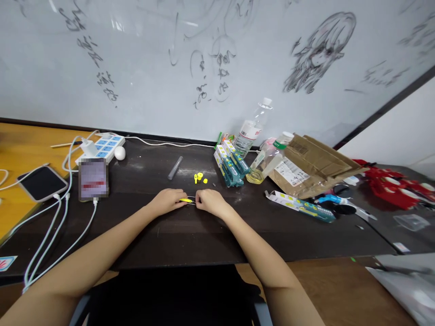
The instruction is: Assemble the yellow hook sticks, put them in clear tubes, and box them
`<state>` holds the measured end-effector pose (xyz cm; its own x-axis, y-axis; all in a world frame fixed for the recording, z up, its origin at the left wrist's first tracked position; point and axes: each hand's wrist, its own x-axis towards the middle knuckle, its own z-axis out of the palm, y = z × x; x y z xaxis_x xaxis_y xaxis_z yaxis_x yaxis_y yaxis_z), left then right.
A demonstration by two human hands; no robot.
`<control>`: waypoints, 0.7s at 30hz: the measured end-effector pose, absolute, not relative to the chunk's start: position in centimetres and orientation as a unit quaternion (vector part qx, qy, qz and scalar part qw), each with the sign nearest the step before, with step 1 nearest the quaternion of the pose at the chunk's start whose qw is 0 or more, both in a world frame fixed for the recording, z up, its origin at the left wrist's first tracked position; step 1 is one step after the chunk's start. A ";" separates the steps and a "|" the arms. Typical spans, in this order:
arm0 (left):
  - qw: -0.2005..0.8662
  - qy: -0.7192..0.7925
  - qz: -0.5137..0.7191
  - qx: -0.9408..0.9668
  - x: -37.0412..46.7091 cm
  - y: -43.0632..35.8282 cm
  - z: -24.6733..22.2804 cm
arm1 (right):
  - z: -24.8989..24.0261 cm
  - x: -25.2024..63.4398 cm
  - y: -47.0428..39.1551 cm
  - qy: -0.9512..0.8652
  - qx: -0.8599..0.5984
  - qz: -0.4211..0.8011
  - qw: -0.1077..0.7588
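My left hand (167, 202) is closed in a pinch on a slim yellow plastic piece (185, 200) just above the dark tabletop. Thin pale wire (192, 197) spans the short gap from that piece to my right hand (211, 203), whose curled fingers close on its other end. The fingers hide where the wire ends. Just beyond my hands lie small yellow plastic parts (200, 175), including a round one (205, 180). A clear tube (175, 168) lies farther back, to the left of these parts.
Two green-and-white boxes (227, 169) stand behind my right hand, near a clear bottle (251, 131) and a second bottle (270, 160). An opened box (302, 206), cardboard packaging (316, 158) and scissors (343, 203) lie right. Leftward are phones (93, 179), cables and a power strip (106, 147).
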<state>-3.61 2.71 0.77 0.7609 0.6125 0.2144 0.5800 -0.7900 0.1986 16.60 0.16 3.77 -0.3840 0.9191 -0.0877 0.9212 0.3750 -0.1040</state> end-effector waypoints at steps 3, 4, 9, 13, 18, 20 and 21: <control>0.062 0.317 0.136 0.937 -3.6 2.8 0.8 | 3.3 16.9 0.3 0.833 0.549 -0.070 -0.019; 0.062 0.315 0.136 0.937 -3.6 2.8 0.8 | 3.2 17.0 0.3 0.834 0.548 -0.067 -0.029; 0.061 0.309 0.126 0.941 -3.5 2.7 1.0 | 2.6 17.0 0.3 0.837 0.539 -0.064 -0.068; 0.053 0.313 0.112 0.941 -3.4 2.6 1.0 | 2.0 16.6 0.7 0.833 0.533 -0.088 -0.115; 0.052 0.319 0.112 0.940 -3.4 2.6 1.0 | 2.0 16.1 1.3 0.817 0.542 -0.149 -0.128; 0.051 0.323 0.111 0.938 -3.4 2.5 1.0 | 2.3 16.1 1.4 0.813 0.541 -0.174 -0.125; 0.048 0.327 0.113 0.937 -3.3 2.5 1.1 | 2.4 16.2 1.4 0.813 0.539 -0.184 -0.123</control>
